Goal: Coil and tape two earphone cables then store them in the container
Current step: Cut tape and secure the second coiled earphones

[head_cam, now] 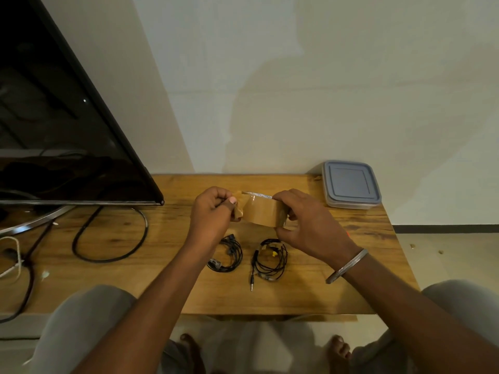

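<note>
— Wooden table (297, 292): earphone coils (270, 259) lie below your hands, container (351, 184) back right?
— Your right hand (305, 225) grips the tape roll (263, 213), left hand (213, 211) pinches its end; pulled crooked, it could stick to itself.

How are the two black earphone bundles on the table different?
The right bundle shows a yellow bit; the left bundle shows none. The right bundle's plug trails out toward the person; the left bundle shows no loose tail. Both are black coils lying on the wooden table.
</note>
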Demonstrator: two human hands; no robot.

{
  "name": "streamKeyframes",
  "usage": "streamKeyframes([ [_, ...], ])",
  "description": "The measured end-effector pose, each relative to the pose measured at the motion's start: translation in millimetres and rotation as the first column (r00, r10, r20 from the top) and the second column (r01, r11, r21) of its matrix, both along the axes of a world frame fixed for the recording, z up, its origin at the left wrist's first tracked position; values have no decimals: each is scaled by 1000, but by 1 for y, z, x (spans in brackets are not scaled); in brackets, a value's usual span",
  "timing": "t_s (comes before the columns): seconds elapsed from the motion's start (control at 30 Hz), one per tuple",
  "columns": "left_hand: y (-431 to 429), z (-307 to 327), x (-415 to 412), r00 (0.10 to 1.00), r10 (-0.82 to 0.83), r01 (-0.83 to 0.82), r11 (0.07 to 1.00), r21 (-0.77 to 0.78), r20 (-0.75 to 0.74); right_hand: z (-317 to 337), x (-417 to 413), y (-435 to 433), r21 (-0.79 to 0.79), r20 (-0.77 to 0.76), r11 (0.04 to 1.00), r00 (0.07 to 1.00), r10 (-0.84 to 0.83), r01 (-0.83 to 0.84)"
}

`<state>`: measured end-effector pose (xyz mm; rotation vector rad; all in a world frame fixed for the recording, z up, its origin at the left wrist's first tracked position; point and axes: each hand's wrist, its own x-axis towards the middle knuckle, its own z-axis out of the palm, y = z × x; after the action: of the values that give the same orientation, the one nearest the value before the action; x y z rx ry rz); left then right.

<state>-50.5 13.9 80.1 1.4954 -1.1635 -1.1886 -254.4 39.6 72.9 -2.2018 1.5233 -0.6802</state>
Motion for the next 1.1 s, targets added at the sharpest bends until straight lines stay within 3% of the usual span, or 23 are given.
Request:
streamKeyframes([
  [0.17,-1,4,-2,991,-117,124,984,131,-56,11,-20,-6,162,68,983,994,79,-90],
  [0.37,1,6,-9,989,-135,142,983,120,-69,14,-36,-9,226,102,965,989,109,-130],
  [0.7,5,9,-11,940,-300,330,923,200,-164,15,-54,-13,354,111,912,977,181,-209],
  [0.83,6,8,-14,980,-171,188,962,199,-98,16,-46,-13,299,93,931,978,189,-208],
  [0.97,2,5,-9,994,-102,100,991,91,23,14,-37,-13,172,-6,974,988,154,-151],
  [1.1,0,8,-5,995,-68,73,994,79,-71,15,-40,-12,191,59,972,990,126,-135],
])
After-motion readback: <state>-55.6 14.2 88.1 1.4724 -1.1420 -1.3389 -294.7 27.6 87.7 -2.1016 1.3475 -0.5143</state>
